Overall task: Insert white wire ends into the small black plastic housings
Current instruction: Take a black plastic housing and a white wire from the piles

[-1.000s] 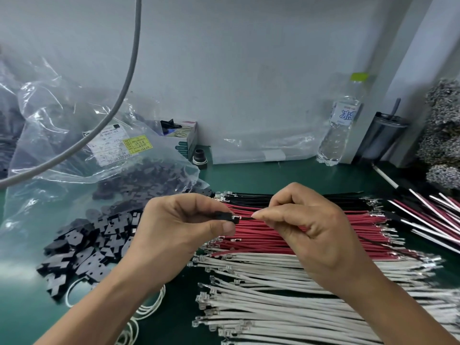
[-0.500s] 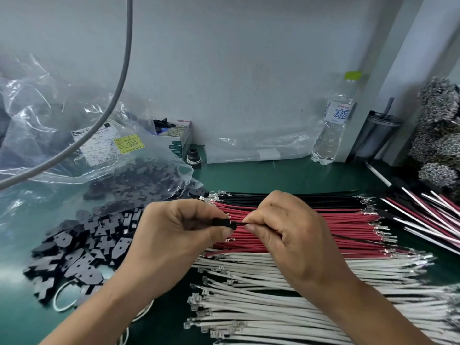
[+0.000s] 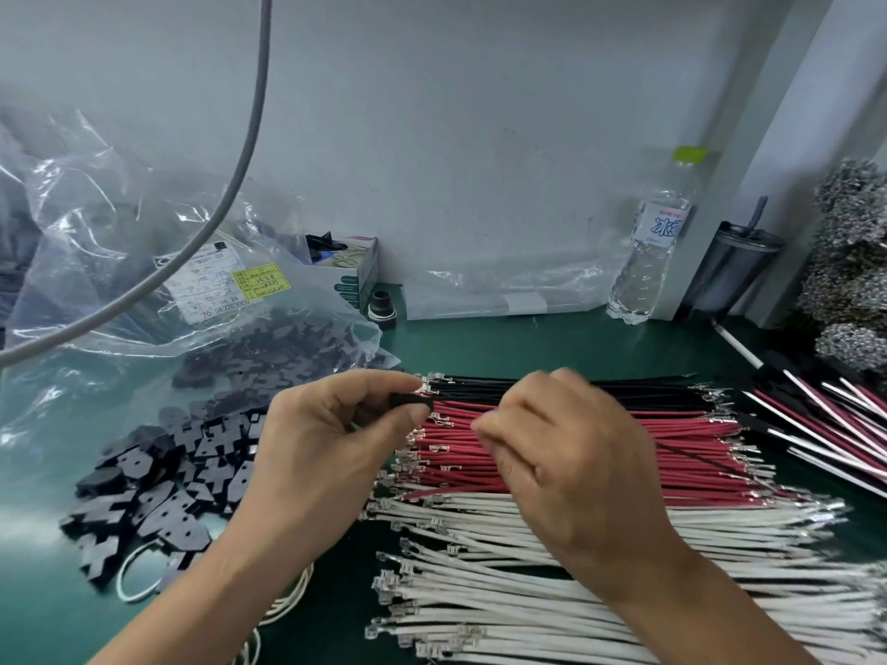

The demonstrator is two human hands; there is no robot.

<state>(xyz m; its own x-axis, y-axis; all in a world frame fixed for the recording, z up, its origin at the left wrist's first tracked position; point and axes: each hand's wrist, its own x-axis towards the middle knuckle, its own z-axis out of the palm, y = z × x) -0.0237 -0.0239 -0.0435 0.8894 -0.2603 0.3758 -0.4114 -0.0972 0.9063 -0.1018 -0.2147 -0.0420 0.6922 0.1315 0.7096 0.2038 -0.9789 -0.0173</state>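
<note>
Where the green desk [image 3: 552,348] meets a pale grey wall [image 3: 480,136] along the upper half of the frame, a clear water bottle [image 3: 648,252] with a green cap stands at the upper right, next to a dark tumbler [image 3: 734,266] with a straw. A grey cable [image 3: 240,151] hangs in a curve across the upper left. Below it a crinkled clear plastic bag [image 3: 120,242] with a white and yellow label slumps on the desk, and flat black plastic housings [image 3: 158,496] spill from it in a matte heap at the lower left. Beside the bag sits a small cardboard box [image 3: 355,271].

Across the centre and right lie straight wires in bands: black wires [image 3: 624,391] farthest, red wires [image 3: 672,448] in the middle, white wires [image 3: 528,592] nearest, all with shiny metal terminals at their ends. Frizzy grey bundles [image 3: 849,261] pile at the right edge.

The left hand [image 3: 326,453] has its grip clamped on one small black housing [image 3: 410,401], pinched between thumb and forefinger above the red wires. The right hand [image 3: 566,463], blurred, hovers just right of it with fingers curled; I cannot tell whether its grip holds anything. Bare green desk shows only in the strip behind the wires and at the bottom centre.
</note>
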